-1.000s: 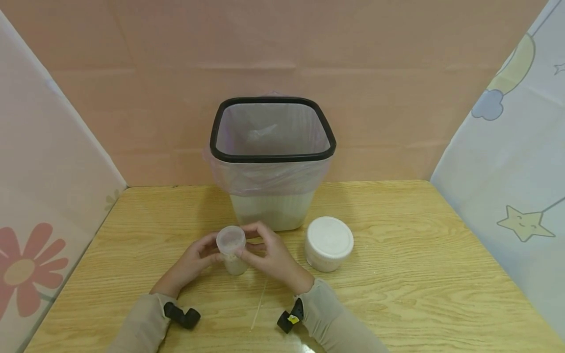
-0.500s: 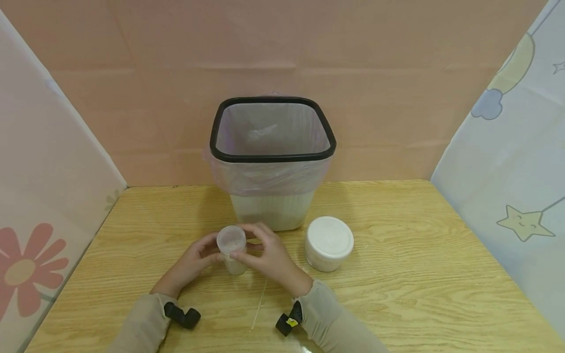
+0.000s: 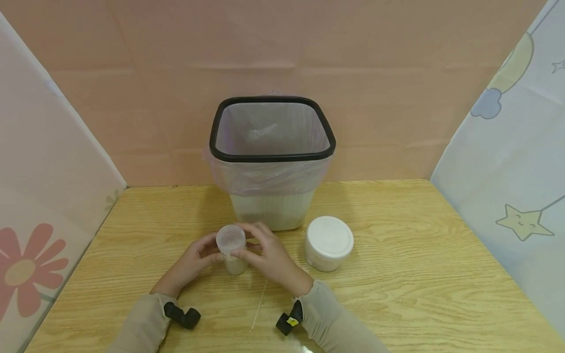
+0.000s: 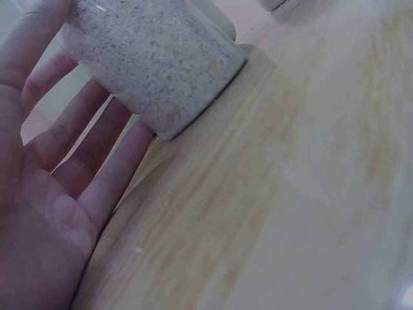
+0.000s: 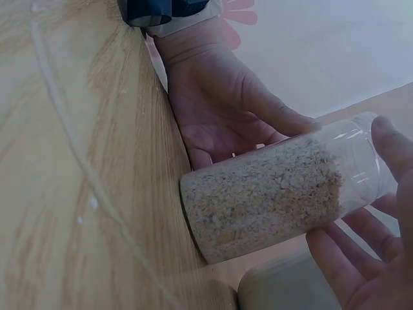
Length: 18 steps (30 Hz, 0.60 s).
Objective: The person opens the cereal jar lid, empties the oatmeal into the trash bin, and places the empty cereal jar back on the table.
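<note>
The left hand [image 3: 194, 261] holds the left side of a clear jar [image 5: 271, 194], thumb and fingers curved round it. The jar stands upright on the wooden table [image 3: 419, 294], left of centre, mostly full of pale grains. A thin strand [image 3: 258, 306] lies nearer; a lined bin [image 3: 271, 211] stands beyond. From the right, the right hand [image 3: 274, 262] grips the jar's upper part. Its smooth wall looks stiff, probably slippery, light enough to lift; the straight middle seems the safest hold. Farther right sits a white-lidded tub [image 3: 329, 240].

Left hand [image 3: 194, 259] and right hand [image 3: 274, 257] face each other, fingers [image 4: 119, 171] curved, thumbs [image 5: 277, 111] nearest; sleeved forearms [image 3: 140, 326] slant inward
</note>
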Available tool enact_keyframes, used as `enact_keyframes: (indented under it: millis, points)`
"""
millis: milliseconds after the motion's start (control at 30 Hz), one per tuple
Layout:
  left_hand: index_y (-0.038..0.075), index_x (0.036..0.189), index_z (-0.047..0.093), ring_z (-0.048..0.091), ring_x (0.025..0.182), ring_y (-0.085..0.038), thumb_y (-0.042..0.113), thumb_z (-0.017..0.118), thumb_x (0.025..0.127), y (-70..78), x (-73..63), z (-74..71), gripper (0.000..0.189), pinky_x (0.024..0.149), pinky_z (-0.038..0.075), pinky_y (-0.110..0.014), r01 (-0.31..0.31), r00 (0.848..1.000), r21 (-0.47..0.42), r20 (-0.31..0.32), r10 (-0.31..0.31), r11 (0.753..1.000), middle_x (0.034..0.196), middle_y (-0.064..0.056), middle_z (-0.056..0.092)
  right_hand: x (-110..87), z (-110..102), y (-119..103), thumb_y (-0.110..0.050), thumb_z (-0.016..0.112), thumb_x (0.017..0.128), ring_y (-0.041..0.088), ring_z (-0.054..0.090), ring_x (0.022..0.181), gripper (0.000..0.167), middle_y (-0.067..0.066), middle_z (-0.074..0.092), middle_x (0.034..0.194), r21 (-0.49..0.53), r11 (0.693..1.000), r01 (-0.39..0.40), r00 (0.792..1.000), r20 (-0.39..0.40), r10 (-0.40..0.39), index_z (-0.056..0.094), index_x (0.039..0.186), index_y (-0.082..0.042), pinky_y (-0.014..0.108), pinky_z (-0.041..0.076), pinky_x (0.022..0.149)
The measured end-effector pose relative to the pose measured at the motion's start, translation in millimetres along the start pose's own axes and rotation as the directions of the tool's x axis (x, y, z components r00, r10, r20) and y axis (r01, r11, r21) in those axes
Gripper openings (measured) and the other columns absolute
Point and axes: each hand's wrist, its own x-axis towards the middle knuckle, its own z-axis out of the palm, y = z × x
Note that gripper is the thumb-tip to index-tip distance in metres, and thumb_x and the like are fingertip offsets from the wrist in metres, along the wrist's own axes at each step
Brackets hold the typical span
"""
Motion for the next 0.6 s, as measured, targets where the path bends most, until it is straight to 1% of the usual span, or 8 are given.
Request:
enact_keyframes:
  millis: [200,467,600]
  points:
    - [-0.003,0.145,0.048,0.054,0.124,0.0,0.003,0.063,0.1,-0.1,0.0,0.1,0.048,0.1,0.048,-0.019,-0.011,1.0,0.006,-0.002,0.011,1.0,0.137,0.02,0.055,0.3,0.3,1.8,-0.008,0.073,0.094,0.036,0.058,0.119,0.053,0.015,0.054,0.122,-0.014,1.0,0.009,1.0,0.008,-0.008,0.053,0.143,-0.002,0.025,0.054,0.094]
    - [-0.005,0.144,0.047,0.052,0.126,0.0,0.006,0.064,0.1,0.7,-0.1,0.3,0.048,0.101,0.047,-0.019,0.008,1.0,0.018,-0.009,-0.008,1.0,0.137,0.019,0.056,0.4,0.3,2.1,-0.008,0.071,0.095,0.035,0.06,0.115,0.051,0.017,0.055,0.122,-0.023,0.999,0.035,0.999,0.0,-0.035,0.053,0.142,-0.003,0.026,0.055,0.093]
    - [-0.006,0.144,0.047,0.052,0.126,0.0,0.005,0.063,0.1,0.9,0.2,0.3,0.048,0.101,0.046,-0.019,0.005,1.0,0.021,-0.011,-0.005,1.0,0.137,0.019,0.056,0.7,0.2,3.7,-0.009,0.07,0.096,0.035,0.06,0.116,0.051,0.017,0.054,0.122,-0.024,0.999,0.032,0.999,0.006,-0.032,0.052,0.143,-0.003,0.026,0.055,0.094]
